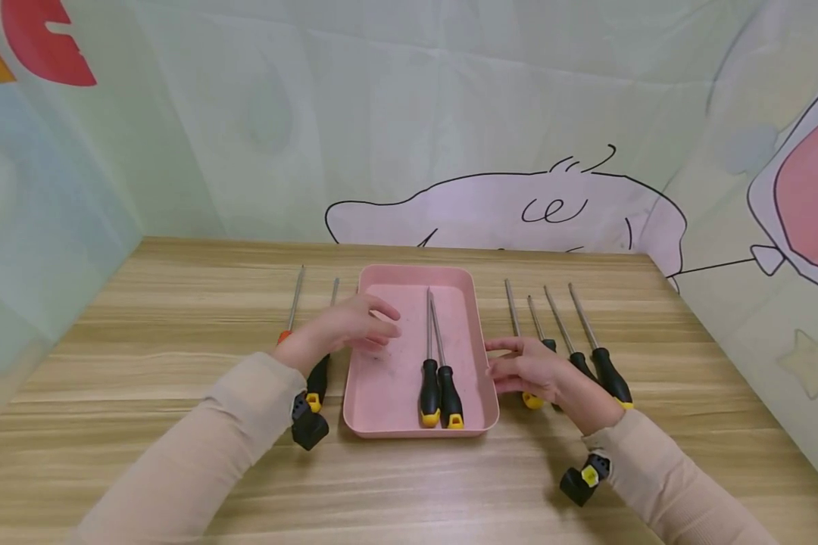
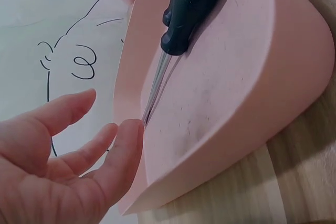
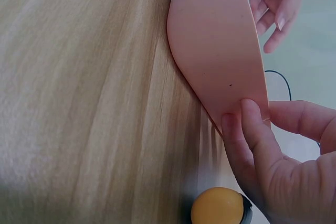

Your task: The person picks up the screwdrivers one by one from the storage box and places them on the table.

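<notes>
A pink tray (image 1: 388, 393) lies between the hands, holding two screwdrivers with black and yellow handles, one on the left (image 1: 429, 390) and one on the right (image 1: 450, 393). Over the tray's left side hovers my left hand (image 1: 354, 322), fingers spread and loosely bent with nothing in them. In the left wrist view a fingertip overlaps the screwdriver shafts (image 2: 159, 87). My right hand (image 1: 528, 367) touches the tray's right outer wall (image 3: 215, 40) with its fingertips, one of them right at the rim. It partly covers a yellow-ended screwdriver (image 1: 532, 400).
Several screwdrivers lie right of the tray, the outermost with a black handle (image 1: 612, 376). To the left are a black-handled screwdriver (image 1: 318, 378) and one with some red (image 1: 284, 336), partly hidden by the left arm. A printed cloth (image 1: 409, 113) stands behind the wooden table (image 1: 409, 484).
</notes>
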